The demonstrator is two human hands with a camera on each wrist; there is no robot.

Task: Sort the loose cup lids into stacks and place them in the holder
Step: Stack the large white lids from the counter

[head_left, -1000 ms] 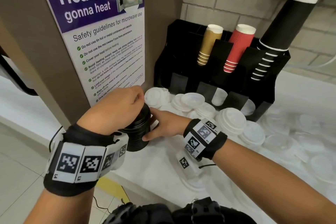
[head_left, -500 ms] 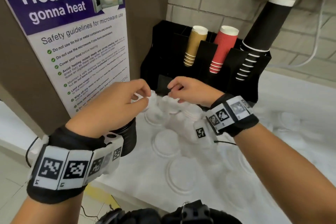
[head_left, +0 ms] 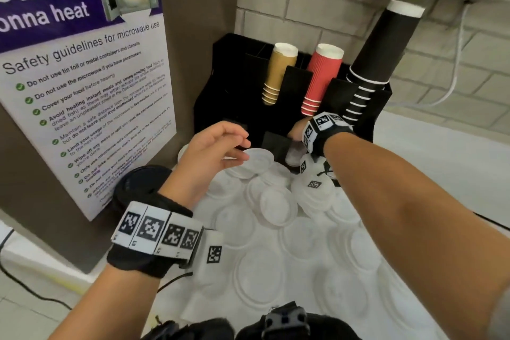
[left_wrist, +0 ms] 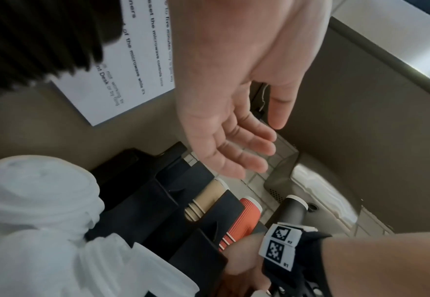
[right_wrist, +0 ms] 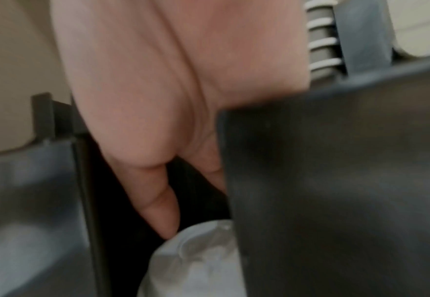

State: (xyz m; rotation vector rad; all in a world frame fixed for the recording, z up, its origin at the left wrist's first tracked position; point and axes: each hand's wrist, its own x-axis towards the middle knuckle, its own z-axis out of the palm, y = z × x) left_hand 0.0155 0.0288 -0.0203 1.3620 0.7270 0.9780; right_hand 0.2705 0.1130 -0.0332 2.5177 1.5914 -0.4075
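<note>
Lids (right_wrist: 198, 261) going into holder (head_left: 278, 119) slot
Right hand (right_wrist: 158, 124) grip unclear, seat them square; left hand (left_wrist: 234, 124) relaxed, empty

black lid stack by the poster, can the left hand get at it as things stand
Probably yes: the left hand is open, holds nothing, and hovers just beyond the black lid stack, which stands unobstructed at the counter's edge beside that wrist.

head downward, wrists close, sharing holder (head_left: 278, 130)
</note>
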